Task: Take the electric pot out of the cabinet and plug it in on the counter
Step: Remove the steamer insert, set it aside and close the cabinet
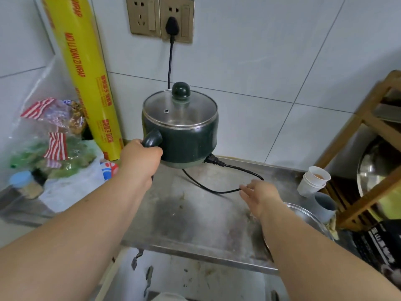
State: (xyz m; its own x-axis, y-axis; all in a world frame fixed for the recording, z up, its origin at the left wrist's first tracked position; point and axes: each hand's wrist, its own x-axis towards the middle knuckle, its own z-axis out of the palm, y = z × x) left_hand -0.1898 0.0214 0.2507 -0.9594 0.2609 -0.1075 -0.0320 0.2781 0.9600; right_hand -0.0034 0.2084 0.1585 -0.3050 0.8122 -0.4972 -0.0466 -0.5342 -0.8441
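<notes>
A dark green electric pot (186, 140) with a glass lid and a round green knob stands at the back of the steel counter (195, 213), close to the tiled wall. My left hand (138, 157) grips its stubby handle on the left side. A black cord (217, 190) runs from the connector at the pot's base, loops over the counter and rises behind the pot to a black plug (172, 27) seated in the right wall socket. My right hand (260, 196) hovers with its fingers apart at the cord's loop, touching or nearly touching it.
A yellow cling-wrap box (86, 79) leans in the left corner beside plastic bags of food (50, 137). Stacked paper cups (312, 181), a grey cup, a glass bowl rim (308, 216) and a wooden rack (368, 148) with a metal pan stand at the right. A second wall socket (143, 16) is free.
</notes>
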